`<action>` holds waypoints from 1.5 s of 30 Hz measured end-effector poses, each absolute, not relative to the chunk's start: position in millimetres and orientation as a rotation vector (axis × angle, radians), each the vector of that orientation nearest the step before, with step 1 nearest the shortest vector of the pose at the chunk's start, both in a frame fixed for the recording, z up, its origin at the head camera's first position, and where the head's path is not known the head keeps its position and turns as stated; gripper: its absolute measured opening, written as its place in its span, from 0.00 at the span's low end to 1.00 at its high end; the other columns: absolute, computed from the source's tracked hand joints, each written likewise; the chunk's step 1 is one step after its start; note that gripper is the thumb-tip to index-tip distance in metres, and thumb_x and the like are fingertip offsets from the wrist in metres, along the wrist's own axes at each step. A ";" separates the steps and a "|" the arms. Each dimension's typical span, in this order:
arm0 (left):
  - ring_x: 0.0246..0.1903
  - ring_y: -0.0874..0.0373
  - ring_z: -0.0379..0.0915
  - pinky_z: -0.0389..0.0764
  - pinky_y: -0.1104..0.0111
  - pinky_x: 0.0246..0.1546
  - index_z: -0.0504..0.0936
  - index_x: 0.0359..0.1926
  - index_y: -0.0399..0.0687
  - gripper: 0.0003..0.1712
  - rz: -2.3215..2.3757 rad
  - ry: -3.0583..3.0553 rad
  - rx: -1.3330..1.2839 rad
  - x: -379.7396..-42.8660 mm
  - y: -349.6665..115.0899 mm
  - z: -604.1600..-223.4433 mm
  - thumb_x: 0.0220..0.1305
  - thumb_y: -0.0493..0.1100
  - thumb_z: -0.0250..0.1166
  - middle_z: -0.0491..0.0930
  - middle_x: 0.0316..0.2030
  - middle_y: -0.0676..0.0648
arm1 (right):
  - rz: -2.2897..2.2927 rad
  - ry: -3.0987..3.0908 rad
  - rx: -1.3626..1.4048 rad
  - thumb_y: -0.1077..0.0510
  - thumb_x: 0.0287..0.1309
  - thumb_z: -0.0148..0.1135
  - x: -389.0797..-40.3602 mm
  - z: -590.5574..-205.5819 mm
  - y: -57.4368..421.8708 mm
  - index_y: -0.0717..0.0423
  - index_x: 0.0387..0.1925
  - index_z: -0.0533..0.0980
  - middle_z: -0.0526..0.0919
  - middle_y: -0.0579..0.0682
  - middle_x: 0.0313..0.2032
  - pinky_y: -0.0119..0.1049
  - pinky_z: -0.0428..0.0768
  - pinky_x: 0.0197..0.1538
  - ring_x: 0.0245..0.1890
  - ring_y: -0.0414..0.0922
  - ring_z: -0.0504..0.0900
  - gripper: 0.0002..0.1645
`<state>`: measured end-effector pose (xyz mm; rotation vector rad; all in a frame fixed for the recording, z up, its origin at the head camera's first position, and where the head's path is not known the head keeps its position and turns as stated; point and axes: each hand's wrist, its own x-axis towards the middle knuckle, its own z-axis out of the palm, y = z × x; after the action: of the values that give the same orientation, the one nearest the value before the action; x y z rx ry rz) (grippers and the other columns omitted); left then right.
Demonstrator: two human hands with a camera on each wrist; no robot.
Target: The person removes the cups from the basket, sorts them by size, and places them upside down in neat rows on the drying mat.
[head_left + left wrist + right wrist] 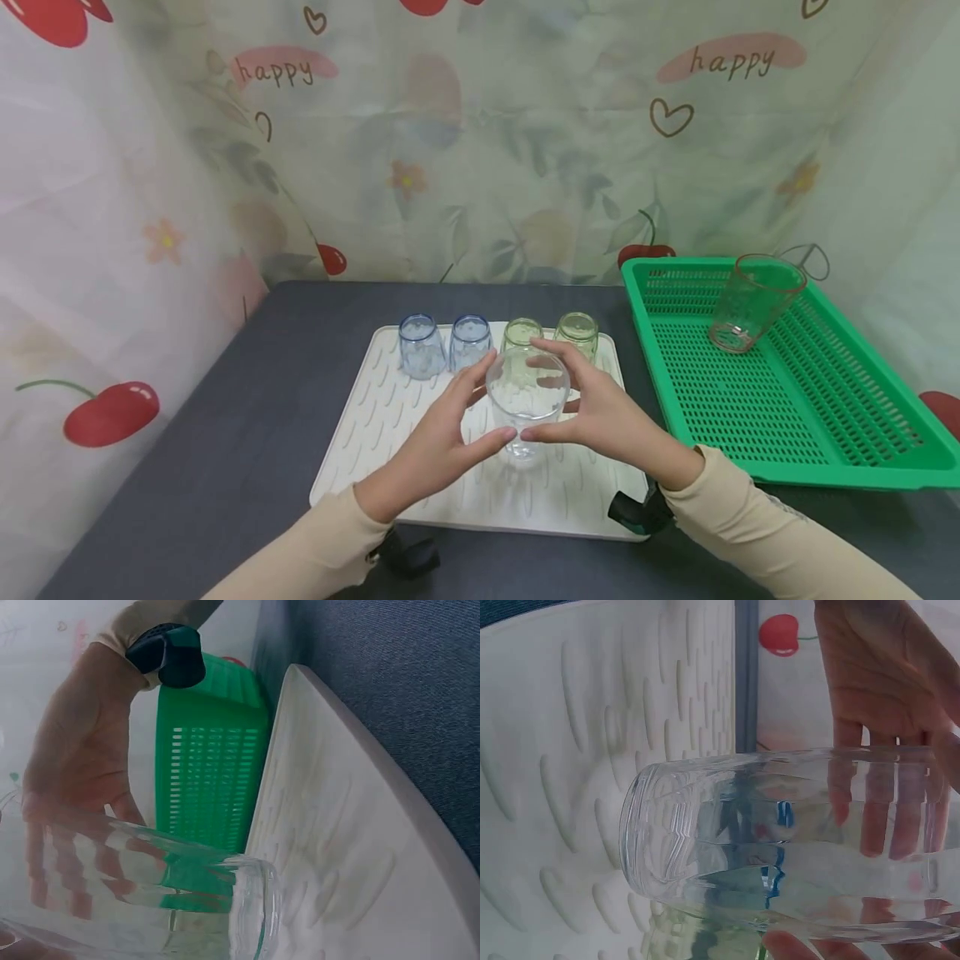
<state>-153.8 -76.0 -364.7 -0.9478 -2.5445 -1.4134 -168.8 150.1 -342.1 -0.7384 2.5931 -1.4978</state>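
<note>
Both hands grip a clear drinking glass (pixel 527 392), one on each side, near its upper part. It is upright, mouth up, close over the white ridged drying mat (pixel 442 500). My left hand (pixel 450 425) has its thumb on the near side and its fingers along the left wall. On the other side, my right hand (pixel 600 408) mirrors it, the two thumbs almost meeting. The right wrist view shows the thick glass base (pixel 641 832) over the mat's ridges. Through the clear wall, the fingers (pixel 75 862) of the right hand show in the left wrist view.
Along the mat's back edge stand two blue glasses (pixel 422 350) and two green glasses (pixel 577 329), mouths down, partly behind the hands. To the right is a green slotted basket (pixel 787 417) with a pink-tinted glass (pixel 750 304) inside. Printed curtains (pixel 480 167) enclose the dark table (pixel 225 433).
</note>
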 end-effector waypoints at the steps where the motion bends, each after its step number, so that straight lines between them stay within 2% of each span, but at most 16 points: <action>1: 0.71 0.54 0.55 0.66 0.59 0.66 0.48 0.76 0.53 0.49 -1.418 -2.542 -0.941 -154.8 -75.3 -364.2 0.63 0.46 0.67 0.57 0.72 0.48 | -1.494 2.591 -0.743 0.53 0.41 0.80 -168.3 -341.4 149.2 0.41 0.70 0.57 0.71 0.53 0.64 0.52 0.80 0.50 0.60 0.57 0.76 0.57; 6: 0.70 0.54 0.58 0.69 0.57 0.64 0.50 0.76 0.52 0.50 -1.440 -2.527 -0.910 -158.3 -75.0 -361.2 0.60 0.45 0.70 0.60 0.71 0.48 | -1.465 2.579 -0.762 0.51 0.41 0.80 -166.4 -336.6 144.8 0.41 0.71 0.57 0.70 0.52 0.65 0.50 0.80 0.50 0.60 0.57 0.76 0.57; 10: 0.68 0.51 0.62 0.72 0.55 0.61 0.55 0.74 0.47 0.49 -1.445 -2.444 -0.943 -160.8 -75.8 -359.9 0.56 0.42 0.73 0.65 0.68 0.45 | -1.464 2.576 -0.770 0.51 0.41 0.80 -165.4 -334.2 142.5 0.41 0.71 0.56 0.70 0.51 0.66 0.49 0.81 0.50 0.60 0.56 0.76 0.57; 16: 0.63 0.52 0.67 0.73 0.63 0.60 0.61 0.69 0.42 0.46 -1.510 -2.314 -0.964 -163.6 -74.1 -358.1 0.52 0.37 0.74 0.69 0.64 0.44 | -1.578 2.531 -0.803 0.54 0.42 0.79 -163.4 -336.5 139.1 0.43 0.71 0.56 0.70 0.54 0.65 0.58 0.75 0.56 0.59 0.57 0.77 0.57; 20: 0.63 0.50 0.68 0.72 0.65 0.61 0.63 0.68 0.41 0.44 -1.617 -2.238 -0.947 -164.4 -72.0 -357.2 0.51 0.34 0.73 0.70 0.63 0.42 | -1.665 2.518 -0.801 0.55 0.45 0.77 -161.3 -343.4 135.2 0.43 0.72 0.55 0.71 0.52 0.65 0.60 0.72 0.57 0.59 0.53 0.77 0.56; 23: 0.63 0.49 0.67 0.71 0.65 0.61 0.64 0.68 0.39 0.43 -1.682 -2.187 -0.946 -164.2 -71.0 -356.3 0.51 0.31 0.72 0.70 0.63 0.40 | -1.714 2.522 -0.786 0.54 0.49 0.75 -158.9 -349.7 132.3 0.42 0.72 0.55 0.70 0.50 0.65 0.60 0.71 0.58 0.60 0.50 0.75 0.53; 29: 0.65 0.48 0.65 0.70 0.65 0.62 0.63 0.68 0.38 0.43 -1.765 -2.107 -0.963 -163.9 -69.4 -355.5 0.52 0.28 0.69 0.69 0.63 0.38 | -1.831 2.417 -0.819 0.56 0.53 0.72 -158.6 -358.6 128.8 0.44 0.72 0.55 0.69 0.51 0.65 0.58 0.70 0.60 0.65 0.50 0.70 0.49; 37: 0.64 0.47 0.65 0.69 0.63 0.63 0.62 0.67 0.33 0.43 -1.832 -1.979 -1.043 -162.6 -66.9 -347.0 0.50 0.25 0.67 0.69 0.61 0.33 | -1.807 2.322 -0.819 0.58 0.53 0.71 -159.8 -369.3 129.2 0.47 0.70 0.58 0.73 0.54 0.63 0.58 0.71 0.60 0.62 0.54 0.72 0.46; 41: 0.64 0.50 0.65 0.69 0.62 0.64 0.62 0.67 0.30 0.42 -1.853 -1.924 -1.075 -161.8 -66.5 -342.8 0.51 0.26 0.68 0.68 0.61 0.31 | -1.751 2.329 -0.805 0.57 0.53 0.72 -160.1 -375.7 130.0 0.48 0.68 0.61 0.74 0.53 0.61 0.55 0.74 0.57 0.59 0.52 0.75 0.44; 45: 0.64 0.52 0.66 0.70 0.60 0.63 0.61 0.67 0.30 0.41 -1.894 -1.865 -1.083 -161.5 -68.0 -340.2 0.56 0.37 0.70 0.68 0.60 0.29 | -1.704 2.362 -0.769 0.54 0.52 0.73 -159.1 -379.7 133.2 0.48 0.67 0.63 0.74 0.51 0.61 0.54 0.73 0.59 0.59 0.50 0.76 0.43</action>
<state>-161.5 -68.0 -340.2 -1.0835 -1.8652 -1.8944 -159.1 133.2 -379.7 -0.7691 2.3621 -1.7036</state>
